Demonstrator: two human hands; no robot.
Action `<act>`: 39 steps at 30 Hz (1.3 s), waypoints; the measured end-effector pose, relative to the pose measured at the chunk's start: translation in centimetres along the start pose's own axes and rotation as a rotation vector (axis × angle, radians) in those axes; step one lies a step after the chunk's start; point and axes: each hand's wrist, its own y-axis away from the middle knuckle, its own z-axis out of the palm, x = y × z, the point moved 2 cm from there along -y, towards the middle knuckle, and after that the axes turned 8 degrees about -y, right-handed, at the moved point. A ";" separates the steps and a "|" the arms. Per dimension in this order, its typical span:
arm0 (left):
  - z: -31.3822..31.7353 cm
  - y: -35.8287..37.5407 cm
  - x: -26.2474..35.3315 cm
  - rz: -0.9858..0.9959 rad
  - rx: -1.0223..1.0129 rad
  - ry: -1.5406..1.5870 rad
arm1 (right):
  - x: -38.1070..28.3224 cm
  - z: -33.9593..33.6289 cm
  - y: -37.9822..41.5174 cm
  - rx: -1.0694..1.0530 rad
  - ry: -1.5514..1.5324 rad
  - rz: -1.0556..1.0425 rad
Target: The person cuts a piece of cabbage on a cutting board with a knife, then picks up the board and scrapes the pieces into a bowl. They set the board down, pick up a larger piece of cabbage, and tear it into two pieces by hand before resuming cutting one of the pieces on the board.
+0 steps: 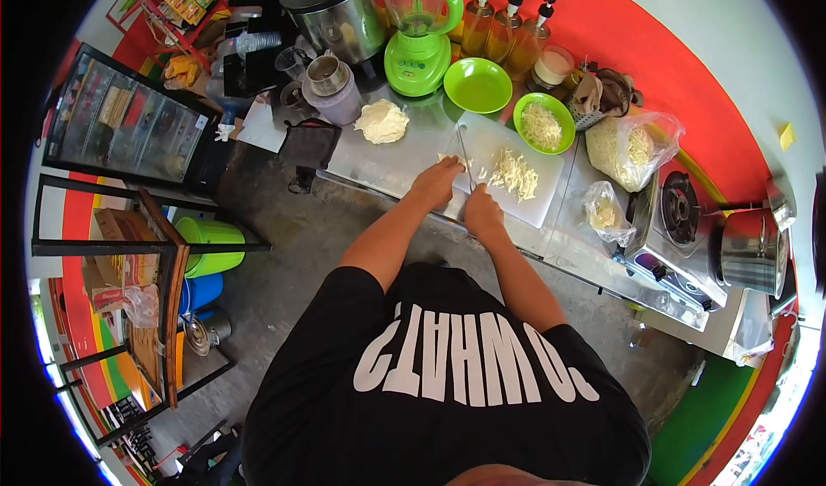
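Note:
My right hand is closed round the handle of a kitchen knife, whose thin blade points away from me over a white cutting board. Just left of the blade, my left hand has its fingers curled down at the board's near left edge, holding a pale piece of food that mostly hides under them. Small cut bits lie close to the blade. To the right on the board is a loose pile of pale chopped strips. Past the board stands a green bowl of similar shreds.
A pale mound sits left on the metal counter. Behind are a green bowl, a green blender and pump bottles. Plastic bags of food, a gas stove and a pot stand right.

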 end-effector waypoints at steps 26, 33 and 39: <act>-1.4 0.4 -0.8 0.093 0.107 0.036 | 0.9 2.1 -0.2 0.109 -0.129 0.069; -1.2 -0.5 -1.8 0.281 0.281 -0.012 | 3.2 1.2 1.5 0.252 -0.134 0.165; -1.0 -1.7 -2.5 0.216 0.242 0.154 | 0.0 1.4 2.5 0.295 -0.113 0.109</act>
